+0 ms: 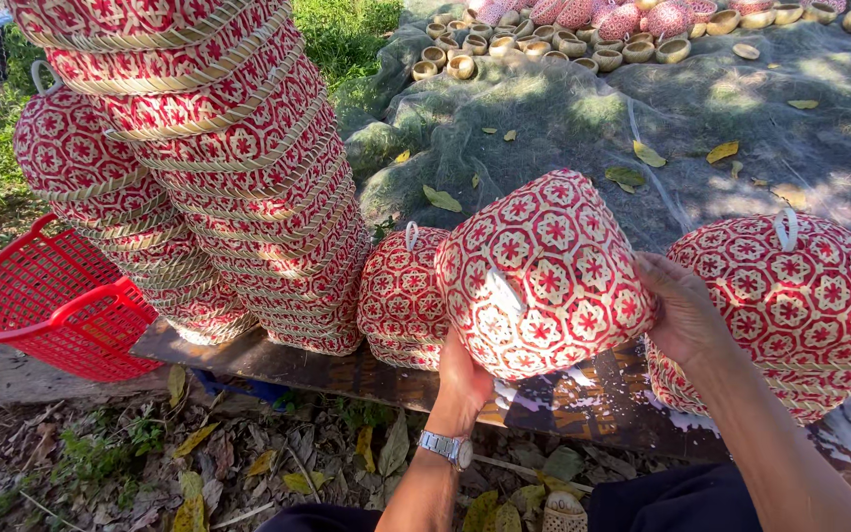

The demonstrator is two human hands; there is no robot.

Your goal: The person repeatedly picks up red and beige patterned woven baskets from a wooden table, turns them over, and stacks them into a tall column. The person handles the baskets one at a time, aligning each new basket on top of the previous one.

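The woven basket point(544, 276), red and cream with a flower pattern, sits between my two hands, raised just above the dark wooden board point(347, 369) and tilted so its rounded bottom faces me. My left hand point(462, 379) cups it from underneath, palm pressed to the lower wall with the fingers hidden behind the weave, a metal wristwatch point(448, 448) on that wrist. My right hand point(684, 313) lies flat against its right side, fingers spread along the wall. I judge it light for its bulk, being hollow wickerwork, stiff enough to keep its shape yet likely to give or crack if squeezed hard; the weave is rough, so it should not slip, and a broad two-palm hold on opposite walls seems kinder to it than pulling on its small white loop point(504, 289). Just behind it on the board stands a smaller stack of baskets point(401, 296), and to my right another large basket pile point(790, 305) touches my right hand's side. To the left, tall leaning stacks of nested baskets point(238, 177) rise beside a red plastic basket point(56, 300). Beyond, a grey net point(593, 118) spread on the ground carries fallen leaves and rows of small plain bowls point(544, 44).
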